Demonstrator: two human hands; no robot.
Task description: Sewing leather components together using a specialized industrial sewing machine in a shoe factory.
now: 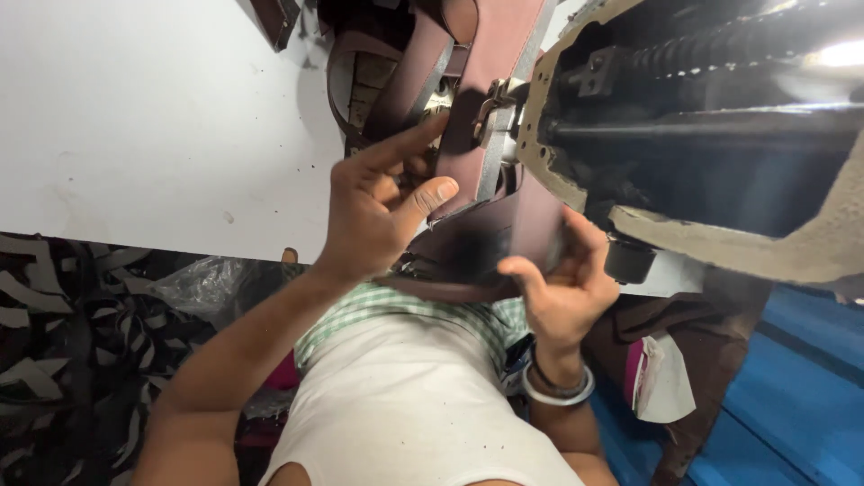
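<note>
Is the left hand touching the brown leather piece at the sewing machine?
Touching: the head view shows the left hand with its thumb pressed on the brown leather piece.

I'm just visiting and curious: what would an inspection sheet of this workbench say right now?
Surface: white table, bare part at left.
Job's things: reddish-brown leather piece lies under the head of a sewing machine; its needle is not visible.
Clutter: brown straps at the table's far edge; black and white scraps and a clear plastic bag below the table.
Grips: left hand presses the leather, forefinger pointing toward the machine; right hand holds the leather's near edge, wrist bearing bangles.
Cables: nothing seen.
Surroundings: blue surface at right, brown cloth beside it.
</note>
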